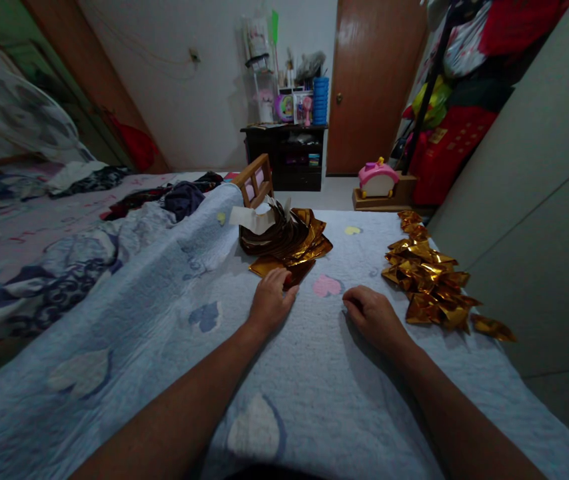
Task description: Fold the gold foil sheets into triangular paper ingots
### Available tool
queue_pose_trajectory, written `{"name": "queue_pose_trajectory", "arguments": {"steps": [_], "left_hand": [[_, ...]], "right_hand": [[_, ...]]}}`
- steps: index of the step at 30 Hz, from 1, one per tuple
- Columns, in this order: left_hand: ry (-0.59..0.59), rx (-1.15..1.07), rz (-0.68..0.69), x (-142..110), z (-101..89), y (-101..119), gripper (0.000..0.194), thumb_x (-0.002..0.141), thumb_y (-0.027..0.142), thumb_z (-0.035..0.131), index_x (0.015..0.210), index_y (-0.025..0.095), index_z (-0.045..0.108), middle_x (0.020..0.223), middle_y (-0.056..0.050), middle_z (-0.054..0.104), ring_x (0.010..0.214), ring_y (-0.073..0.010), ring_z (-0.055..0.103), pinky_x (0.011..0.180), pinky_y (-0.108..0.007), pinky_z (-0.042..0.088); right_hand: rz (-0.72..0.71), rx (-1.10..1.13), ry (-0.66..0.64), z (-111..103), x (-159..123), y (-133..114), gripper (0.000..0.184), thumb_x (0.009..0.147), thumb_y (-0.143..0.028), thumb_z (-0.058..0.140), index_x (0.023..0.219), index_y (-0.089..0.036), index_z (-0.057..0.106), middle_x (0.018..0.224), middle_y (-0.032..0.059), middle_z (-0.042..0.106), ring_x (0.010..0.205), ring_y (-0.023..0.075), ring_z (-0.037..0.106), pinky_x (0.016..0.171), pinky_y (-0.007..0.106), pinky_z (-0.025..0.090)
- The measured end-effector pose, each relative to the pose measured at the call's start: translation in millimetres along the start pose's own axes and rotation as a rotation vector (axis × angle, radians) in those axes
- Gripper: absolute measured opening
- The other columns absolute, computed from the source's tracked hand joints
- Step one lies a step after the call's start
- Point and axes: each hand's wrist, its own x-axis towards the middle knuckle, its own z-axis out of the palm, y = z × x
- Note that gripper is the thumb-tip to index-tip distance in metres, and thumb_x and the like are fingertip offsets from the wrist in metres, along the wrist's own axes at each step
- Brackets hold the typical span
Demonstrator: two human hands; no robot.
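Note:
A loose, fanned stack of gold foil paper (304,241) lies on the quilt, dark and whitish undersides showing at its left. One gold foil sheet (300,271) sticks out on the near side. My left hand (270,299) is at that sheet's near corner, fingers and thumb closed around it. To the right, my right hand (373,315) rests low over the quilt with its fingers curled in; nothing shows in them. Further right lies a heap of folded gold foil pieces (427,277), with a single folded piece (493,328) at its near end.
The light blue quilt (314,373) with heart patches covers the bed. A wooden bed rail (258,179) stands behind the stack. Clothes (184,200) lie to the left. Beyond are a dark cabinet (284,160), a pink toy (377,179) and a door (377,87). A pale cupboard (534,220) flanks the right.

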Motion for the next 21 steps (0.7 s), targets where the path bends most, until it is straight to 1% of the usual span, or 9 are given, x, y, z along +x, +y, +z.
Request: {"name": "queue_pose_trajectory", "arguments": {"steps": [3,5,8,11,14,18,21], "left_hand": [[-0.021,0.007,-0.013,0.3,2.9,-2.3,0.028,0.09,0.024,0.063,0.116,0.014,0.066,0.127,-0.015,0.067,0.124,-0.0295,0.058,0.111,-0.046,0.044],[-0.043,0.0,-0.013,1.1,2.8,-2.6,0.024,0.091,0.023,0.062,0.112,0.014,0.068,0.125,-0.014,0.068,0.123,-0.0287,0.059,0.11,-0.045,0.045],[-0.069,-0.045,-0.011,3.5,0.2,-1.5,0.02,0.092,0.021,0.058,0.105,0.014,0.072,0.119,-0.013,0.07,0.117,-0.0265,0.063,0.106,-0.041,0.048],[-0.092,-0.094,-0.033,7.8,-4.0,-0.9,0.021,0.093,0.021,0.055,0.099,0.017,0.075,0.113,-0.01,0.073,0.112,-0.0241,0.066,0.102,-0.038,0.05],[-0.126,-0.122,-0.069,13.1,-7.9,-2.5,0.024,0.094,0.021,0.052,0.097,0.019,0.076,0.105,-0.006,0.076,0.102,-0.0217,0.069,0.093,-0.033,0.052],[-0.093,-0.107,-0.149,17.3,-9.3,-6.7,0.023,0.093,0.022,0.054,0.091,0.02,0.077,0.092,-0.004,0.078,0.086,-0.0202,0.071,0.08,-0.03,0.052],[-0.069,-0.094,-0.159,15.7,-7.5,-7.0,0.02,0.089,0.017,0.057,0.087,0.021,0.077,0.088,-0.003,0.078,0.082,-0.0196,0.071,0.078,-0.03,0.052]], "right_hand": [[0.005,0.003,-0.003,1.0,-0.1,0.9,0.015,0.088,-0.017,0.05,0.084,-0.019,0.064,0.08,0.0052,0.066,0.074,0.0185,0.06,0.071,0.03,0.044],[0.006,0.004,0.005,1.8,-0.3,1.2,0.016,0.088,-0.017,0.049,0.084,-0.018,0.064,0.08,0.005,0.066,0.074,0.0184,0.06,0.071,0.03,0.044],[0.007,0.006,0.013,2.5,-0.7,1.3,0.017,0.089,-0.017,0.049,0.083,-0.019,0.064,0.078,0.0047,0.065,0.072,0.0181,0.059,0.07,0.03,0.043],[0.004,0.002,0.008,2.2,-0.8,1.5,0.017,0.088,-0.017,0.049,0.082,-0.019,0.064,0.078,0.0045,0.065,0.072,0.0182,0.059,0.07,0.03,0.043],[-0.003,0.003,-0.001,1.5,-0.7,1.8,0.016,0.088,-0.016,0.049,0.083,-0.019,0.064,0.078,0.0047,0.065,0.072,0.0183,0.06,0.07,0.03,0.044],[0.0,-0.003,-0.002,1.1,-0.7,1.2,0.016,0.088,-0.016,0.05,0.083,-0.019,0.064,0.078,0.0047,0.065,0.072,0.018,0.059,0.07,0.03,0.044],[-0.001,-0.003,-0.001,1.1,-0.9,0.5,0.016,0.088,-0.016,0.05,0.082,-0.02,0.064,0.078,0.0043,0.065,0.071,0.0179,0.059,0.069,0.03,0.044]]}}
